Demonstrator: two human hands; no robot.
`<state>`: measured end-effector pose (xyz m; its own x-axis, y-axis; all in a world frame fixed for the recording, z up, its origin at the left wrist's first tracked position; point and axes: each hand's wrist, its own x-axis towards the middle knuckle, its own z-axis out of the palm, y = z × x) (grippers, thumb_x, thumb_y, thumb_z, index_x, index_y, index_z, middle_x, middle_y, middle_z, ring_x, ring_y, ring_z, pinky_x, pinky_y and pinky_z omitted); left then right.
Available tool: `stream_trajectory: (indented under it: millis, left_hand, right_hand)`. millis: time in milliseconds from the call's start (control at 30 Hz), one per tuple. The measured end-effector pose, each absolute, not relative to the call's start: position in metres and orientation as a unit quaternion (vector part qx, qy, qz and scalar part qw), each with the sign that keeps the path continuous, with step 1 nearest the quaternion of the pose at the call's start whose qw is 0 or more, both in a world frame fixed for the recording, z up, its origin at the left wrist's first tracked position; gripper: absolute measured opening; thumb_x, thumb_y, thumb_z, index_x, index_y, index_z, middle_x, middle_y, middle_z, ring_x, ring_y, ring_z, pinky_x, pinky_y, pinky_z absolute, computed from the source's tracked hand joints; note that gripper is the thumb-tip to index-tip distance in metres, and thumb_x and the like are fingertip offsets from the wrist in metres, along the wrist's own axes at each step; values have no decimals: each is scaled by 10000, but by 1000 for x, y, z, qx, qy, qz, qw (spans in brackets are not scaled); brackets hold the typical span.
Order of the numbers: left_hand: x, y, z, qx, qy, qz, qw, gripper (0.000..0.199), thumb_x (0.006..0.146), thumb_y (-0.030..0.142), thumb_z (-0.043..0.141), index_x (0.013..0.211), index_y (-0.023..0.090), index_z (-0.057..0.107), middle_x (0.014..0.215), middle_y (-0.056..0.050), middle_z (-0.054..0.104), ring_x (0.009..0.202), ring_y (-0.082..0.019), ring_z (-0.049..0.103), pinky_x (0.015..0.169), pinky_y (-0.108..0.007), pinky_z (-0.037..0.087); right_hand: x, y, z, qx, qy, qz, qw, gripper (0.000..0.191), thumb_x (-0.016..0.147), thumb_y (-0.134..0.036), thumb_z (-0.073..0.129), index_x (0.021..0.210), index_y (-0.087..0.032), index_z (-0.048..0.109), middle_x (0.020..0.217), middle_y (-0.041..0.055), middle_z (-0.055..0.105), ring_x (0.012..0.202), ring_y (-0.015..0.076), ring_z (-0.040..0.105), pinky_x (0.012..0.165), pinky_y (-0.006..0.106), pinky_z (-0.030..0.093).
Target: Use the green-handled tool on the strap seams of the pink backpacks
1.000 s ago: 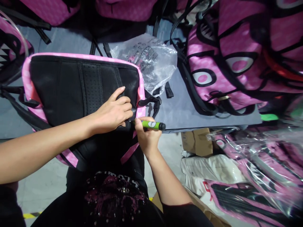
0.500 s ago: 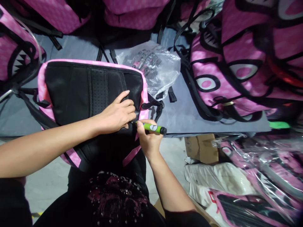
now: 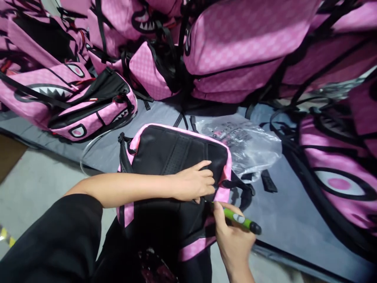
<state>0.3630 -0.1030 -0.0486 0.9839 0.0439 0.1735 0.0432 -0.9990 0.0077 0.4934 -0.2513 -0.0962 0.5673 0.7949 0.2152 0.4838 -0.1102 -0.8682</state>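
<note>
Grey covering stretches over the table [image 3: 294, 220], its near edge slanting across our view from upper left to lower right above a pale floor [image 3: 35, 188]. Our right hand [image 3: 235, 236] is clamped on a green pen-like tool [image 3: 240, 219], gripping it just outside the right side of a pink-edged backpack [image 3: 188, 153]. From that hand the backpack lies to the left and a little away from us, its black back panel facing up. We see the tool's long axis running roughly parallel to the table's near edge, dark blunt end outward to the right, working end inward to the left

Our left hand [image 3: 193, 182] rests on the panel, fingers close together and one digit stretched away from us; we cannot tell whether its curled fingertips pinch anything. Those fingertips sit just beside the tool's inner end, and we judge this narrow meeting place to be the relation that matters most. Whether that end touches the panel we cannot tell. Our left forearm [image 3: 138, 190] crosses the backpack from the left

Farther out, the backpack straddles the table's near edge, its far part on the table and its near part over our lap. Beyond its right side lies a clear plastic bag [image 3: 256, 149]. More pink bags [image 3: 235, 43] crowd the table's far edge
</note>
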Motion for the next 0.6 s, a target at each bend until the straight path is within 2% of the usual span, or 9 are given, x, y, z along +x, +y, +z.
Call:
stream_trajectory:
  millis: [67, 167, 267, 300, 400, 433, 500, 567, 600]
  left_hand:
    - [364, -102, -46, 996, 18, 86, 0, 318, 750, 399, 785, 948, 161, 714, 913, -85, 686, 1024, -287, 573, 1177, -572, 236]
    - [368, -95, -38, 998, -6, 59, 1, 336, 752, 408, 780, 947, 142, 719, 892, -101, 694, 978, -284, 587, 1034, -500, 360]
    - [372, -85, -31, 1000, -21, 16, 4, 305, 743, 396, 785, 905, 145, 724, 877, -119, 712, 913, -272, 605, 883, -423, 396]
    - [372, -84, -29, 1000, -20, 11, 0, 301, 726, 384, 799, 889, 143, 723, 876, -124, 716, 902, -271, 607, 869, -418, 393]
    - [372, -91, -21, 1000, -12, 15, -15, 286, 725, 363, 796, 873, 133, 712, 879, -125, 717, 893, -270, 605, 859, -422, 389]
    - [372, -96, -16, 1000, -10, 15, -19, 271, 751, 366, 771, 881, 136, 708, 885, -118, 716, 896, -265, 604, 865, -424, 390]
    - [368, -106, -1, 999, -7, 35, -20, 203, 827, 341, 685, 902, 153, 702, 920, -104, 716, 915, -247, 601, 884, -420, 398]
    - [354, -110, 18, 996, 8, 93, 0, 212, 893, 342, 599, 981, 176, 695, 1063, -104, 704, 1021, -229, 590, 920, -393, 415]
    - [339, -108, 28, 989, 60, 131, 14, 236, 912, 365, 573, 1038, 199, 685, 1148, -94, 685, 1089, -214, 575, 943, -370, 424]
  right_hand:
    - [493, -253, -96, -732, -439, 158, 496, 349, 818, -514, 657, 781, -172, 712, 661, 56, 682, 562, 194, 623, 549, 309, 510]
    - [492, -255, -97, -738, -450, 167, 475, 340, 820, -512, 653, 758, -183, 707, 629, 46, 674, 539, 193, 618, 527, 305, 504]
    - [491, -255, -97, -728, -449, 165, 491, 357, 825, -519, 647, 877, -176, 731, 792, 83, 735, 694, 237, 684, 634, 338, 548]
    - [491, -256, -97, -723, -456, 172, 490, 368, 822, -527, 646, 882, -174, 731, 797, 85, 736, 700, 243, 684, 636, 343, 549]
    - [490, -261, -92, -718, -466, 197, 477, 382, 813, -543, 652, 802, -167, 716, 646, 57, 687, 554, 222, 641, 539, 325, 526]
    - [488, -264, -89, -715, -463, 199, 485, 386, 819, -539, 654, 845, -160, 722, 677, 63, 703, 567, 226, 657, 554, 328, 541]
    - [483, -268, -85, -697, -470, 173, 514, 441, 833, -530, 651, 1046, -151, 723, 915, 111, 756, 761, 267, 725, 714, 371, 592]
    - [475, -267, -84, -681, -479, 126, 540, 525, 851, -526, 637, 1229, -163, 670, 1149, 143, 722, 995, 307, 713, 909, 441, 566]
    - [471, -265, -85, -678, -474, 104, 552, 543, 866, -523, 625, 1276, -168, 646, 1186, 147, 709, 1067, 318, 690, 974, 469, 535]
